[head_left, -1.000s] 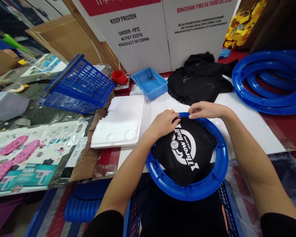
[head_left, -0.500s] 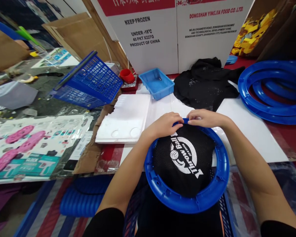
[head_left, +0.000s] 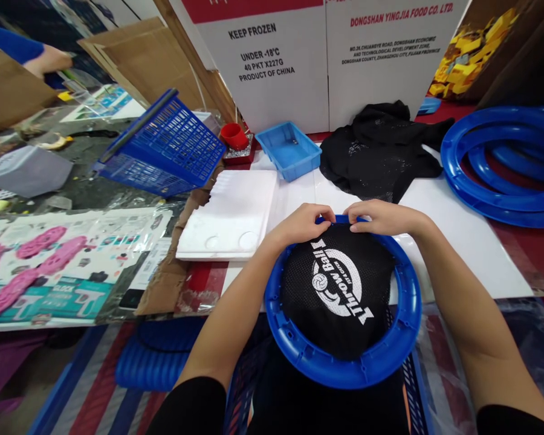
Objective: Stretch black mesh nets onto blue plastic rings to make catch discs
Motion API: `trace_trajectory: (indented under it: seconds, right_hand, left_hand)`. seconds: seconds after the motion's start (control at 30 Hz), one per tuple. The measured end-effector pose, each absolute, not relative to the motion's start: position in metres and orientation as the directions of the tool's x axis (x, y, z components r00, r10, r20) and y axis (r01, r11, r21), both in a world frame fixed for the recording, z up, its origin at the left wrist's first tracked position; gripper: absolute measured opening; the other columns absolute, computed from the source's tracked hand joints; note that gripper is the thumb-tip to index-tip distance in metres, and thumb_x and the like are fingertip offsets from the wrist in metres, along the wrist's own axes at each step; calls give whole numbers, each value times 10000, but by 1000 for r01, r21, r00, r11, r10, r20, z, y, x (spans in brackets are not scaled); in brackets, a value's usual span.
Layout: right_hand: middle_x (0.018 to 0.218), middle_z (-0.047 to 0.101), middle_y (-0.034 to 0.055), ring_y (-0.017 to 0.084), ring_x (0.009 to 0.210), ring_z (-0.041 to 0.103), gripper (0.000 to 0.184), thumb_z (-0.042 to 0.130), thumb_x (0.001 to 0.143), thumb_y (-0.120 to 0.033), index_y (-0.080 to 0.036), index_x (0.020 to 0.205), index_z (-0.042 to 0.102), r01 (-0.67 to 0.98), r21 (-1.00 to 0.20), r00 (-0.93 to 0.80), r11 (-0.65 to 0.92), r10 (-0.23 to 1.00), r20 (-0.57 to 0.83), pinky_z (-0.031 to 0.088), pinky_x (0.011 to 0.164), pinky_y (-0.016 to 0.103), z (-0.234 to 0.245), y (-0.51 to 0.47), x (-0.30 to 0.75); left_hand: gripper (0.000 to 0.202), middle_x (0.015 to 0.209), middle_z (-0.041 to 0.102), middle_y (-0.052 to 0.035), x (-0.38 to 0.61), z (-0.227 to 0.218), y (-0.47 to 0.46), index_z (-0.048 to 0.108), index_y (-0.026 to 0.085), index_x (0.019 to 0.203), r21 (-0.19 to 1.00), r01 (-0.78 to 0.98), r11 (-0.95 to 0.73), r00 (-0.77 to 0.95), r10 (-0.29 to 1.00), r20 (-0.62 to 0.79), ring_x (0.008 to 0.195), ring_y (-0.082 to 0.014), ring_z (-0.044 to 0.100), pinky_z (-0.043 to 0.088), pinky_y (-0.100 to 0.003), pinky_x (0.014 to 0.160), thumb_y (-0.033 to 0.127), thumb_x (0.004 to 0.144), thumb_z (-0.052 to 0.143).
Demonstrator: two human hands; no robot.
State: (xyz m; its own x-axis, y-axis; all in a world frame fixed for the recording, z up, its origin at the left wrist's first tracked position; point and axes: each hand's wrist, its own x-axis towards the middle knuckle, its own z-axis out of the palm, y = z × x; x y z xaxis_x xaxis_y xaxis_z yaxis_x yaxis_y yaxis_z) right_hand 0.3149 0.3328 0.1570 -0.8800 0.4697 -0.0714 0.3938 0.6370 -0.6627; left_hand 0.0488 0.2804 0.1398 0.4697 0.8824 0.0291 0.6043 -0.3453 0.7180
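A blue plastic ring point(head_left: 344, 373) rests tilted near my lap, its far rim at the table's front edge. Black mesh fabric point(head_left: 301, 296) with a white "Throw Ball" print lies across its inside. My left hand point(head_left: 303, 225) pinches the far rim, with thumb and fingers at the mesh edge. Close beside it, my right hand point(head_left: 378, 217) grips the same rim from the right, thumb on the near side. A short stretch of rim shows between the two hands. The fingertips partly hide the mesh edge there.
Black mesh pieces point(head_left: 376, 157) lie beyond my hands, with stacked blue rings point(head_left: 457, 181) to the right. A light-blue tray point(head_left: 288, 158), white foam slab point(head_left: 226, 217), red cup point(head_left: 234, 137) and blue basket point(head_left: 163, 145) stand leftward. A white carton point(head_left: 272, 90) blocks the back. Another person's arm point(head_left: 49, 60) shows far left.
My left fingers have shifted slightly along the far rim, and my right thumb has moved a little right and down. At far left, another person's arm has come further into view.
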Motion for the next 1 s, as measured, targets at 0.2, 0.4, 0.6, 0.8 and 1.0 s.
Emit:
trace_trajectory:
  seconds: [0.2, 0.4, 0.6, 0.8, 1.0]
  right_hand:
    - [944, 699, 58, 233, 896, 612, 163, 588, 1012, -311, -211, 897, 645, 424, -594, -821, 683, 567, 66, 428, 835, 347, 144, 327, 298]
    - [1252, 723, 82, 269, 1160, 665, 106, 624, 1019, -291, -235, 953, 686, 233, -684, -826, 691, 511, 235, 483, 1071, 407, 127, 325, 280]
    - [1476, 636, 94, 313, 1382, 579, 138, 701, 983, -358, -234, 973, 759, 247, -706, -888, 664, 446, 109, 423, 1219, 494, 136, 323, 289]
    - [1453, 662, 124, 329, 1305, 640, 231, 617, 1027, -406, -220, 951, 733, 356, -645, -877, 676, 479, 18, 482, 1131, 484, 148, 324, 299]
    - [1281, 769, 119, 320, 1187, 706, 213, 615, 1017, -378, -219, 895, 687, 417, -622, -809, 662, 583, 78, 498, 1042, 429, 145, 326, 296]
  left_hand:
    - [255, 1051, 800, -49, 38, 150, 274, 755, 225, 1015, 551, 752, -362, 464, 885, -52, 969, -245, 718, 520, -372, 875, 179, 911, 526]
    - [199, 989, 756, -94, 43, 156, 268, 689, 206, 1033, 385, 813, -436, 465, 885, 21, 935, -281, 683, 489, -402, 826, 255, 992, 500]
    - [107, 1036, 741, -79, 46, 152, 271, 703, 204, 998, 408, 690, -598, 627, 775, 77, 1020, -278, 674, 491, -416, 935, 266, 983, 618]
    - [135, 1039, 725, -65, 40, 149, 275, 708, 197, 986, 580, 610, -540, 584, 801, 131, 980, -234, 667, 505, -381, 923, 293, 1019, 619]
    - [124, 973, 781, -34, 43, 142, 278, 743, 200, 959, 768, 566, -301, 414, 909, 50, 921, -203, 695, 524, -335, 871, 269, 979, 642]
